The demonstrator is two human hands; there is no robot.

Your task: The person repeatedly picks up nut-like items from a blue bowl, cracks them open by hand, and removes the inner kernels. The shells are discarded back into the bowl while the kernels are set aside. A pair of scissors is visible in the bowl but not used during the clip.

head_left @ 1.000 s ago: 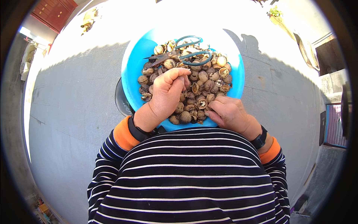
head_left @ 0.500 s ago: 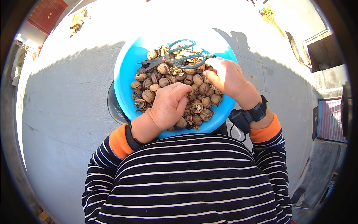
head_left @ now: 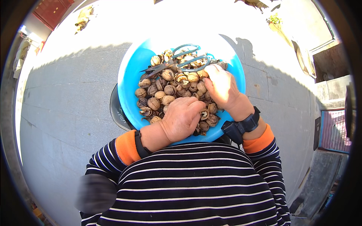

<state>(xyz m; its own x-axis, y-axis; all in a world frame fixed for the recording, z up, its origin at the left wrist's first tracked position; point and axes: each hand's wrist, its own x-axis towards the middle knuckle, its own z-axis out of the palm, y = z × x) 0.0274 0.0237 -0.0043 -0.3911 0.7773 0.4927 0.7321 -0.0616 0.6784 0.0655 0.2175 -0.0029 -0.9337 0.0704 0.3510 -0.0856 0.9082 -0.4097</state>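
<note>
A blue basin (head_left: 128, 86) in front of me holds a heap of brown walnuts (head_left: 167, 74), some whole and some cracked with shell pieces among them. My left hand (head_left: 183, 117) is closed over the near part of the heap, its fingertips turned down; whatever they grip is hidden. At the right side of the basin my right hand (head_left: 224, 87) has its fingers curled by the nuts, and I cannot make out anything in them. Scissors (head_left: 164, 66) with green loop handles lie across the far nuts, blades pointing left.
Grey paving (head_left: 71, 98) surrounds the basin, brightly sunlit farther off. Something dark and round (head_left: 122, 109) shows beneath the basin's left side. A blurred dark shape (head_left: 96, 193) covers part of my left sleeve. A potted plant (head_left: 275, 20) stands far right.
The view has shifted, so the basin sits slightly lower and farther right. My left hand has moved a little right over the nuts. A blurred dark shape has appeared at lower left.
</note>
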